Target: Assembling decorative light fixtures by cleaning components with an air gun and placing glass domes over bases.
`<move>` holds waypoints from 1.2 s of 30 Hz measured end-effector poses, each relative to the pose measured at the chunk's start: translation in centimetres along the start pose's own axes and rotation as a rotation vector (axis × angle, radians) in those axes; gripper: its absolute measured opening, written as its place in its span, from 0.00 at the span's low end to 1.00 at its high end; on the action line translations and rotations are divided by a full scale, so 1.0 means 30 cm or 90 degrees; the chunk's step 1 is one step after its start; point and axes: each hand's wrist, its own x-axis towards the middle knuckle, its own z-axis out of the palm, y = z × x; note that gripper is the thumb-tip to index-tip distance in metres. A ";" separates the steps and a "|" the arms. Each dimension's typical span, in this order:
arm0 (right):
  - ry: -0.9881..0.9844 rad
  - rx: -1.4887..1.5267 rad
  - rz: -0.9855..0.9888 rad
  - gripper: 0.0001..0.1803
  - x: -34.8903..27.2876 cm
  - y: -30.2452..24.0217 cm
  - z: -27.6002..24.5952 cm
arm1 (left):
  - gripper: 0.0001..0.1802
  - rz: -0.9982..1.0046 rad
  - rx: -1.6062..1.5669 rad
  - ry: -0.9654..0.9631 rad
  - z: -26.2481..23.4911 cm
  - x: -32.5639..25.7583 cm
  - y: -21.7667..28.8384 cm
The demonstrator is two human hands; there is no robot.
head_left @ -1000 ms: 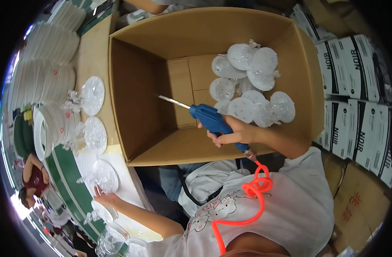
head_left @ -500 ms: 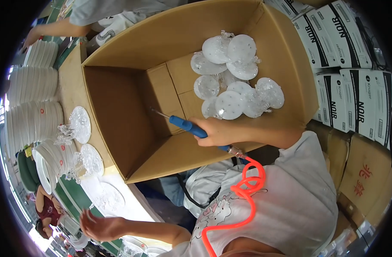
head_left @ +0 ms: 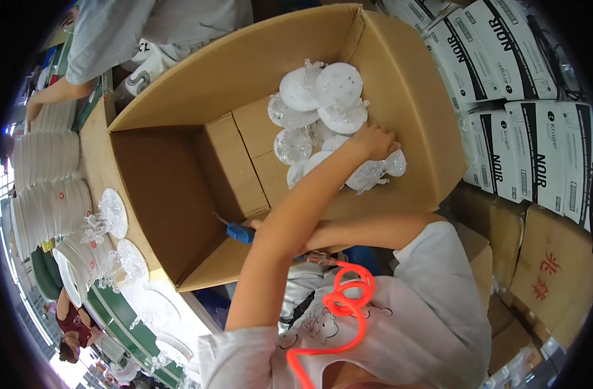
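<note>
Head view, discs (head_left: 338, 84): left hand (head_left: 376, 142) is resting there, two o'clock, grip hidden
Blue tool (head_left: 239, 233): right hand (head_left: 256, 224) is holding it, eight o'clock, probably sparing the discs

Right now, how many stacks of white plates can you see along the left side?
4, in a row down the left: top stack, second stack, third stack, bottom stack. More may be hidden.

The left forearm (head_left: 280, 233) is extended obliquely up and rightward, crossed over the right hand (head_left: 313, 236); the left hand (head_left: 376, 142) is held back uppermost, fingers (head_left: 391, 137) bent. The right forearm (head_left: 377, 231) is laid nearly level, its hand partly hidden, curled in a grip.
</note>
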 end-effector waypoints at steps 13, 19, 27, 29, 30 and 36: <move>0.233 -0.220 -0.128 0.16 -0.069 -0.100 0.001 | 0.13 0.128 -0.283 0.120 -0.066 -0.083 -0.087; 0.193 -0.143 0.114 0.24 -0.074 -0.084 -0.018 | 0.14 -0.027 -0.510 0.309 -0.301 -0.278 -0.094; 0.186 -0.153 0.090 0.27 -0.137 -0.170 -0.050 | 0.22 -0.280 -1.095 0.668 -0.440 -0.812 -0.324; 0.196 -0.176 0.126 0.27 -0.137 -0.204 -0.064 | 0.23 -0.273 -1.153 0.784 -0.374 -0.956 -0.436; 0.213 -0.186 0.126 0.26 -0.143 -0.187 -0.070 | 0.26 -0.295 -1.162 0.823 -0.345 -0.991 -0.461; 0.179 -0.134 0.045 0.24 -0.107 -0.219 -0.046 | 0.34 -0.394 -1.128 0.889 -0.146 -1.240 -0.698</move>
